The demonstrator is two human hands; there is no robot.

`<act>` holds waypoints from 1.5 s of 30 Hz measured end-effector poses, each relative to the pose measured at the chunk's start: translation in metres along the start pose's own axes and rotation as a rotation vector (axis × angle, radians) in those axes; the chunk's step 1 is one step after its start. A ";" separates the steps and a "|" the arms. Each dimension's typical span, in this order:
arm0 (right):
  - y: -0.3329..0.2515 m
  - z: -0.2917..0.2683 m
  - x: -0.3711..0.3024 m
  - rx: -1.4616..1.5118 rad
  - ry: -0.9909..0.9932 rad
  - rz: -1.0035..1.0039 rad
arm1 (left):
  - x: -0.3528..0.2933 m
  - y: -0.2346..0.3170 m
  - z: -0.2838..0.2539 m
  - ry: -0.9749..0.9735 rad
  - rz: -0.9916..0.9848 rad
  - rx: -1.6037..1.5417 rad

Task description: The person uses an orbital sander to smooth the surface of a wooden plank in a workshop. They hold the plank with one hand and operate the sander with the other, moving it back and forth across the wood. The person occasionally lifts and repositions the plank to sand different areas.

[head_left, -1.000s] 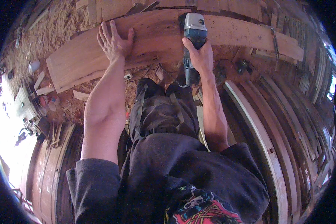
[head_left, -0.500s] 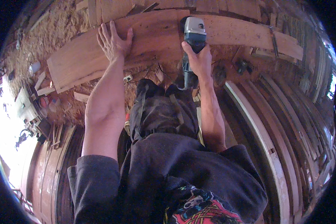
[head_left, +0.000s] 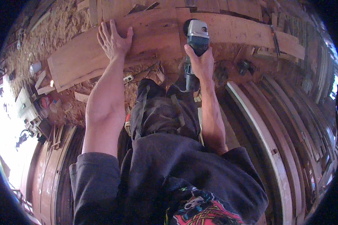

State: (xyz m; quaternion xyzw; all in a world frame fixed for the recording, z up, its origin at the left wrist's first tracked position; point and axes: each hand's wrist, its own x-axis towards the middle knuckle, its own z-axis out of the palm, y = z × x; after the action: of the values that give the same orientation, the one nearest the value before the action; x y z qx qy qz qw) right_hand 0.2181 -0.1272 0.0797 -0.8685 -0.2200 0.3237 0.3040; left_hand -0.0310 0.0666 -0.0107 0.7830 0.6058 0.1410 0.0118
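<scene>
Head: left hand (head_left: 114, 43) splayed on board (head_left: 154, 35), right hand (head_left: 204, 62) grips grinder (head_left: 198, 37).

Left grip (head_left: 115, 43) splayed, palm down; right grip (head_left: 201, 62) curled.

Rough brown, crumbly litter covers the floor (head_left: 65, 45), with wood offcuts (head_left: 81, 97) scattered over it and a white tub (head_left: 35, 68) near the left side. Long timber planks (head_left: 289, 112) lie in rows along the right, and reddish boards (head_left: 45, 168) fill the lower left. Glaring white light (head_left: 6, 131) floods the left edge; smaller bright patches (head_left: 334, 88) show at the dim right edge.
</scene>
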 end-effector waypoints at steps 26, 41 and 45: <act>0.021 -0.007 -0.027 -0.051 -0.056 0.051 | 0.000 -0.002 0.002 0.009 -0.001 0.017; 0.038 -0.009 -0.040 -0.032 -0.003 0.070 | -0.001 -0.002 0.004 -0.006 -0.015 0.006; 0.037 -0.010 -0.043 -0.027 -0.037 0.038 | -0.001 -0.003 0.006 -0.003 -0.015 0.017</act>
State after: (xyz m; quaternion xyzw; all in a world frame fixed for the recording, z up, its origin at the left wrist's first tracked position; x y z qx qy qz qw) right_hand 0.2023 -0.1825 0.0792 -0.8705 -0.2132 0.3425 0.2821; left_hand -0.0329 0.0675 -0.0173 0.7786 0.6129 0.1345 0.0071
